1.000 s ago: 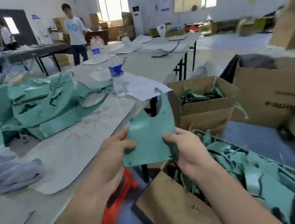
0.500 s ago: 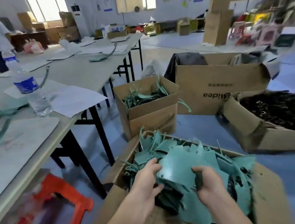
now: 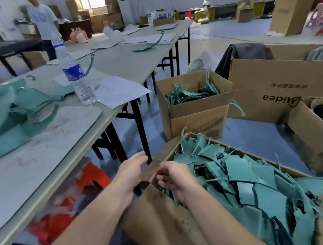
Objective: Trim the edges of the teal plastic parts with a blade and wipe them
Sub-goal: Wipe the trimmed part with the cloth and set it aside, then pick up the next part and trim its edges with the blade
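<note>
Left hand (image 3: 133, 172) and right hand (image 3: 174, 176), blurred at the near carton (image 3: 164, 228) rim: we cannot tell their grip. Open floor (image 3: 259, 137) lies beyond the teal parts (image 3: 243, 173).

- Jagged teal plastic pieces (image 3: 243, 173) are lying heaped in an open cardboard box (image 3: 164, 228) on the floor.
- More teal parts (image 3: 14, 107) are sitting piled on the worktop (image 3: 126, 66), at its left.
</note>
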